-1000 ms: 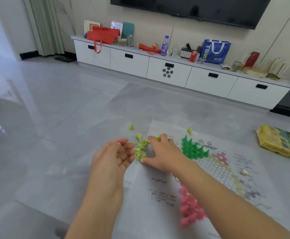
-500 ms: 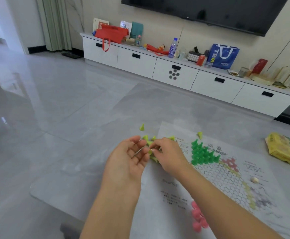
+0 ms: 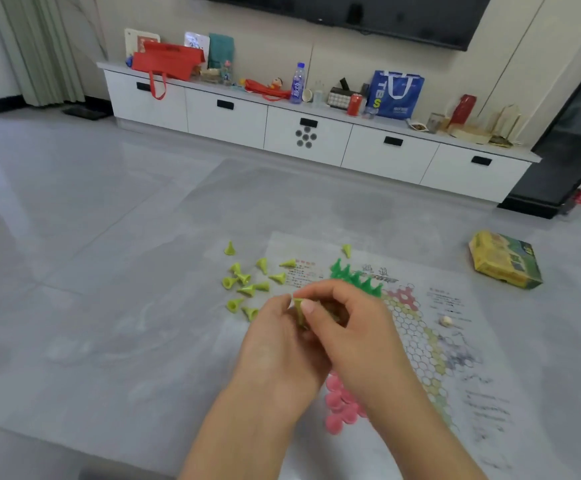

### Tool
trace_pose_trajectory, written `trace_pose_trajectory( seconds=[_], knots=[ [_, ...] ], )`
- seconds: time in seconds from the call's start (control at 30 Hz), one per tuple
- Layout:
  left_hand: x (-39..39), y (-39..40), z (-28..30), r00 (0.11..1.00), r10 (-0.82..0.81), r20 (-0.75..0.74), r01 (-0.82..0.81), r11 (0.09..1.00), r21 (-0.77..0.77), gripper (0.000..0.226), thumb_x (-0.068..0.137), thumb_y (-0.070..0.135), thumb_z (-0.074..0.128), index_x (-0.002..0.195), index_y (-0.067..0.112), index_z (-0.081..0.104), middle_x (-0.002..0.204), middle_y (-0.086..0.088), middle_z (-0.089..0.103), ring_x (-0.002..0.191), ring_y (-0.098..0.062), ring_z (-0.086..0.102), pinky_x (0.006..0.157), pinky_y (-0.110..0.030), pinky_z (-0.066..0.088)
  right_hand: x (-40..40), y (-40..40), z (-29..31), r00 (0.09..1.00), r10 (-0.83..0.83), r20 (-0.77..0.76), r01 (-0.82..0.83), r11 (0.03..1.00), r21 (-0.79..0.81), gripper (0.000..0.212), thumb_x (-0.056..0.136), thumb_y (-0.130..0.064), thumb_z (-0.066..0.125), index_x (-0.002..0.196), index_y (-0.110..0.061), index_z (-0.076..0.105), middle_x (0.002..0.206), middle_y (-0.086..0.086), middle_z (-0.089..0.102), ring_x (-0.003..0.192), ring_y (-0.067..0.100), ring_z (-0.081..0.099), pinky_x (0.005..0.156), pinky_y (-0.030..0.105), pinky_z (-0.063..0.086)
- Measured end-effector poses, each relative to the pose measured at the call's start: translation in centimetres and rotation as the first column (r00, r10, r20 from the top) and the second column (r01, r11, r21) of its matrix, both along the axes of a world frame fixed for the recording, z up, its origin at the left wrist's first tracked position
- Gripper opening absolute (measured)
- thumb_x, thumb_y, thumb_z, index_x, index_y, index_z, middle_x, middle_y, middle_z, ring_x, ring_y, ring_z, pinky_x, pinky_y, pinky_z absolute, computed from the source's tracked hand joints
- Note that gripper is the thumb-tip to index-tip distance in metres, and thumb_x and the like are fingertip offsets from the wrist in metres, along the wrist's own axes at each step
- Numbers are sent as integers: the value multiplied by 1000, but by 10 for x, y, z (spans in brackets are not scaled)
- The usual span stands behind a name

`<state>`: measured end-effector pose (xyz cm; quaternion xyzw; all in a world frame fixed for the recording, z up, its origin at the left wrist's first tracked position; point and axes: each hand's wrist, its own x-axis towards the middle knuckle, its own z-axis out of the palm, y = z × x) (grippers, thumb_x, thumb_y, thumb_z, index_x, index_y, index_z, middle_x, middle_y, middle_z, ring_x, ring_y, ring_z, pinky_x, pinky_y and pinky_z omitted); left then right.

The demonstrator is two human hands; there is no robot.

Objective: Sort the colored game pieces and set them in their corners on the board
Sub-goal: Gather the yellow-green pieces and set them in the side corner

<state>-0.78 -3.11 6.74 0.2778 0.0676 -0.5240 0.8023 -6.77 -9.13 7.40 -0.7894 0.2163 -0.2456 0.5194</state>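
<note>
Twelve loose yellow-green cones (image 3: pixel 247 289) lie mid-frame while the left hand (image 3: pixel 275 344) and right hand (image 3: pixel 348 327) together pinch one more cone (image 3: pixel 298 308).

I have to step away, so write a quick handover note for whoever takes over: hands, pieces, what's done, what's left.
Hands: right hand pinches a yellow-green cone by thumb and finger; left hand is cupped against it, its grip hidden.
Pieces: dark green cones stand upright on the board at the far corner; pink pieces are grouped at the near edge, partly behind the arms. Loose yellow-green cones lie tipped over on the table, left of the board.
Done: green looks placed; pink appears so.
Left: gather the yellow-green cones and set them in their corner.
</note>
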Motion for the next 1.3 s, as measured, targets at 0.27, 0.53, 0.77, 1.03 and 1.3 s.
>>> trace_pose_trajectory(
  seconds=[0.27,0.53,0.77,1.03,1.3],
  knots=[
    [-40,-22,-5,996,-84,-19,84,996,-41,50,86,0,30,47,5,61,43,-4,58,36,-12,58,37,-17,48,-40,-9,-12,995,-72,74,91,948,-305,13,78,-21,58,82,-29,66,87,-17,64,87,1,59,76,12,43],
    [-39,-47,-19,1000,-4,6,3,983,184,11,83,4,48,76,3,56,56,-6,57,43,-10,52,41,-13,46,-90,-75,17,899,-315,303,195,909,369,11,88,-4,54,85,-10,64,83,5,72,81,15,70,74,22,56],
    [-53,-52,-22,990,-76,115,53,981,188,11,83,7,46,82,6,56,55,-4,54,42,-9,45,34,-16,40,-148,-144,-26,798,-601,56,581,790,197,19,93,-9,48,97,-20,63,71,-3,65,58,0,58,60,12,50],
    [-43,-47,-33,987,-66,148,47,990,130,65,20,5,81,81,5,58,54,-5,56,40,-11,49,34,-17,41,-155,-165,-61,772,-601,-209,588,799,-127,11,89,-18,57,97,-21,64,84,-7,64,73,1,55,54,5,37],
    [-31,-42,-41,977,-64,204,43,993,107,67,1,5,83,66,7,64,52,-2,56,36,-11,49,31,-16,39,-141,-172,-73,810,-468,-352,324,859,-397,18,91,-13,51,103,-17,65,95,-3,63,82,9,56,75,17,42]
  ],
)
